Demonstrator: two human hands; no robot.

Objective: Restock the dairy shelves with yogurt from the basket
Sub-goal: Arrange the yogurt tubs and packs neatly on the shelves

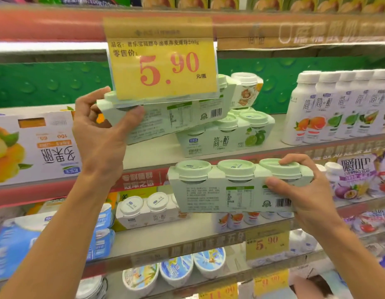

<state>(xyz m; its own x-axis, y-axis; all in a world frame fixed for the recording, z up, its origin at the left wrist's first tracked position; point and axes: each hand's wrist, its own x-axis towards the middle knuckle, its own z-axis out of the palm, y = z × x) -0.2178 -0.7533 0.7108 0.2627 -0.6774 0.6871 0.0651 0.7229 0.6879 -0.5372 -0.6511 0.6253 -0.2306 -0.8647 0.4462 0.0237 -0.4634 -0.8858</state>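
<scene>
Gripping one yogurt pack point(165, 117) tilted over bare shelf point(152, 152), left hand point(101, 126); right hand point(299, 188) clasps another pack point(230, 188) at the shelf edge.

Top edge of the pale green three-cup yogurt pack point(165, 117) in the left hand point(101, 130) hidden behind the hanging yellow price tag point(163, 61). Small print on the sleeve of the second pale green pack point(230, 190) too fine to read, far end covered by right-hand fingers point(277, 184). White bottles with fruit labels point(338, 108) cut off at the right edge; lower-shelf tubs point(176, 272) blurred.
</scene>
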